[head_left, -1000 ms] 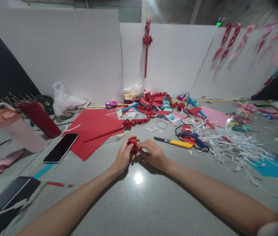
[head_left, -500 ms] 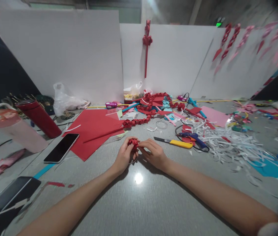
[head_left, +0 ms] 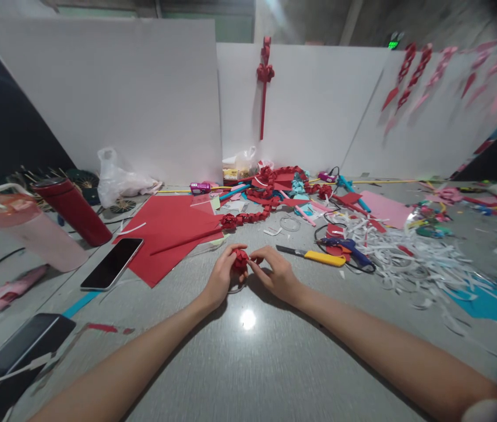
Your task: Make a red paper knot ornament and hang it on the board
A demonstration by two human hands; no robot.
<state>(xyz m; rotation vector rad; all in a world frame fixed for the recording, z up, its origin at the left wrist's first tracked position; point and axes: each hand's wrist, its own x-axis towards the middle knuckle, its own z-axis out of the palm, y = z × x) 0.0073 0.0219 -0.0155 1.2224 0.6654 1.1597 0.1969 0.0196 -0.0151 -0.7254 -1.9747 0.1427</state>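
Observation:
A small red folded-paper flower [head_left: 240, 258] is held in my left hand [head_left: 218, 276], with the thumb and fingers closed about its left side. From the right, my right hand [head_left: 278, 275] pinches at the flower's edge with thumb and forefinger; the exact bit between the tips is too small to make out. Under the left fingers, part of a thin clear ring [head_left: 236, 288] shows on the grey table [head_left: 248, 369]. Just beyond my right hand lies a yellow-handled utility knife [head_left: 323, 258], beside a dark blue glue gun [head_left: 354, 251].
Red paper sheets [head_left: 164, 228] and a phone [head_left: 112, 264] lie left, near a red flask [head_left: 72, 211] and a pink bottle [head_left: 33, 228]. A red paper chain [head_left: 252, 217] stretches ahead. White paper shreds [head_left: 407, 258] spread at right. A white board [head_left: 319, 105] stands behind.
My right fingers have curled more and shifted slightly at the flower's right edge. The flower has turned a little in my left hand, which otherwise stays in place.

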